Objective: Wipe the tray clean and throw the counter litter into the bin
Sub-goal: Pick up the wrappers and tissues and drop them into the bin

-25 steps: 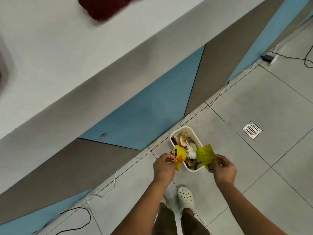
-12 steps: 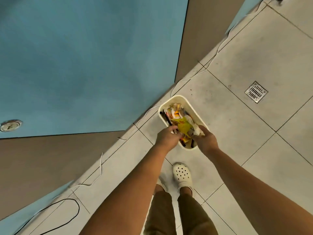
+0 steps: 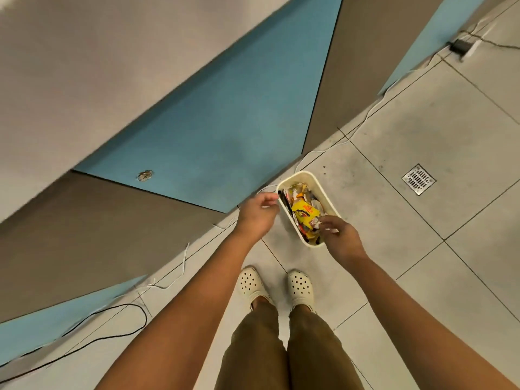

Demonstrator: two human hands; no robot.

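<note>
Below, both hands hang empty with loosely curled fingers, the left hand (image 3: pixel 257 213) beside and the right hand (image 3: pixel 339 236) over the cream litter-filled bin (image 3: pixel 305 177).

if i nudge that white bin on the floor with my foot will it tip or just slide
Probably slide. The bin looks like thin plastic holding only crumpled wrappers, so it is likely light. It stands on smooth floor tiles, which should offer little grip. It is narrow and fairly tall, so a push near the rim might tip it; a low nudge seems safer.
</note>
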